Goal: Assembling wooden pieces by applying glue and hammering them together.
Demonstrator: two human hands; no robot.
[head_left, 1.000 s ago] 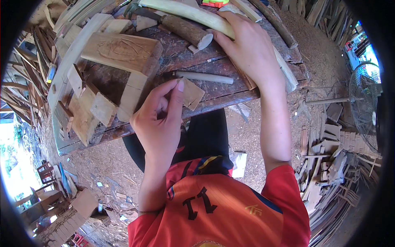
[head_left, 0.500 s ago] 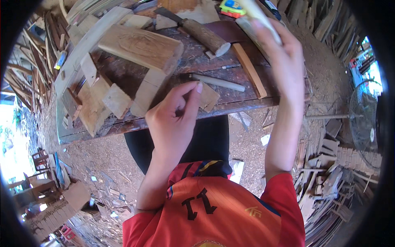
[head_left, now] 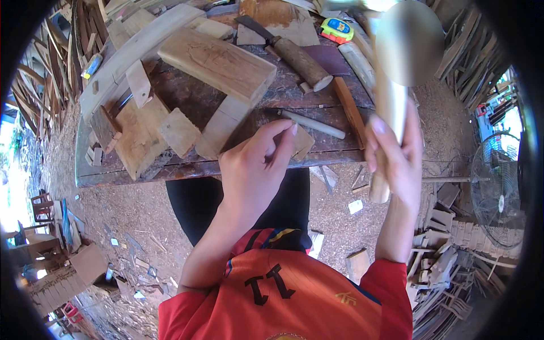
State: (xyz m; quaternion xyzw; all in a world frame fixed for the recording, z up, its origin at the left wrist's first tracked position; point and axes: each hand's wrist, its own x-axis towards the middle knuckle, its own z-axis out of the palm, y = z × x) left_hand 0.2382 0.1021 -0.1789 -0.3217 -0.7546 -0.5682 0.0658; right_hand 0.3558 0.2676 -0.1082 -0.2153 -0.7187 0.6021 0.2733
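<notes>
My right hand (head_left: 403,161) grips the pale wooden handle of a tool (head_left: 391,110), raised over the table's right edge; its upper end is blurred. My left hand (head_left: 252,164) is at the table's near edge, thumb and forefinger pinched together. Whatever those fingers hold, if anything, is too small to make out. Just beyond them is a small wooden block (head_left: 304,144), partly hidden by the hand. A pale rod with a dark tip (head_left: 314,123) lies behind it. Left of that, a thick wooden block (head_left: 218,65) rests across a flat wood piece (head_left: 226,124).
A blade with a stout wooden handle (head_left: 303,63) lies on the table (head_left: 187,177), near a yellow-green tape measure (head_left: 336,30). A reddish wood strip (head_left: 349,113) is at the right. Several offcuts (head_left: 136,136) cover the left side. A fan (head_left: 501,195) stands at the far right.
My right hand has come down and nearer with the wooden-handled tool, which now stands more upright. My left hand keeps its pinch by the small block. The whole view has shifted slightly.
</notes>
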